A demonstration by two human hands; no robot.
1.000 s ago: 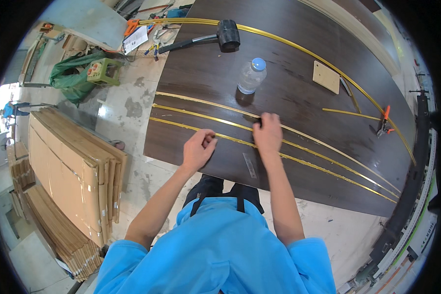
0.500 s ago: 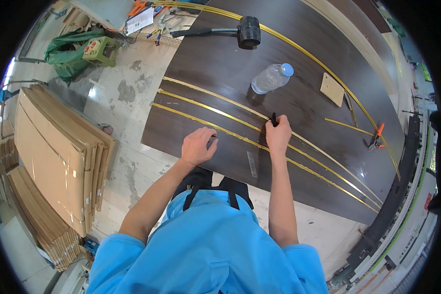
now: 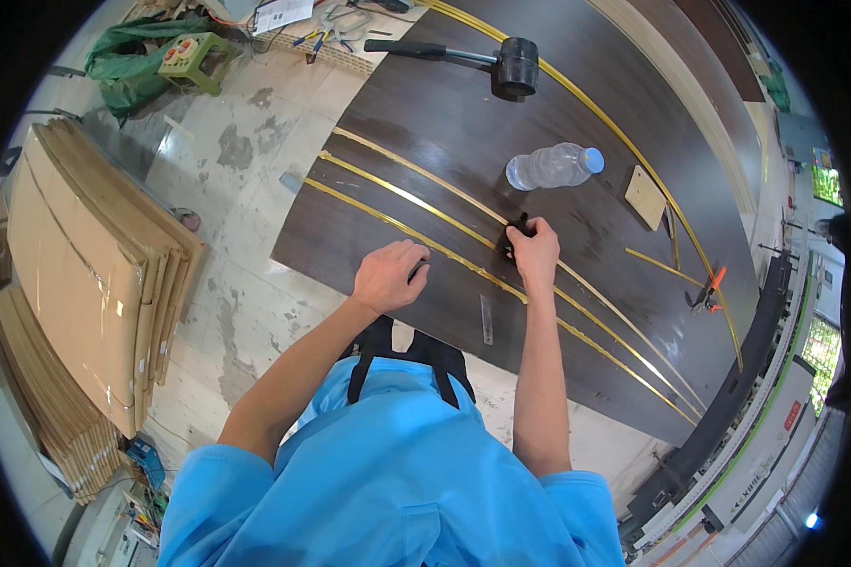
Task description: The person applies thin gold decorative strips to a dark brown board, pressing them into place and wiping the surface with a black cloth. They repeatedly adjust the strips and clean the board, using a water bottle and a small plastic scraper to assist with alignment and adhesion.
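My right hand (image 3: 537, 253) pinches a small black tool (image 3: 515, 235), holding it at the upper of three gold strips that run across a dark brown board (image 3: 320, 253). The tool's exact kind is hidden by my fingers. Below the upper gold strip (image 3: 425, 174) lie the middle gold strip (image 3: 407, 199) and the lower gold strip (image 3: 388, 220), whose edges look ragged. My left hand (image 3: 388, 277) rests at the board's near edge with curled fingers; something dark shows by the thumb, too small to name. Between my hands lies a short metal ruler (image 3: 486, 319).
Beyond my right hand are a clear plastic bottle (image 3: 548, 167) and a black rubber mallet (image 3: 518, 68). To the right lie a cream plate (image 3: 645, 198) and orange-handled pliers (image 3: 709, 291). Stacked cardboard (image 3: 85, 283) stands left; a green stool (image 3: 197, 60) is farther back.
The whole view has shifted and turned slightly. In my right hand the black tool has tilted, and more of it shows beside the fingers. My left hand stays near the board's edge.
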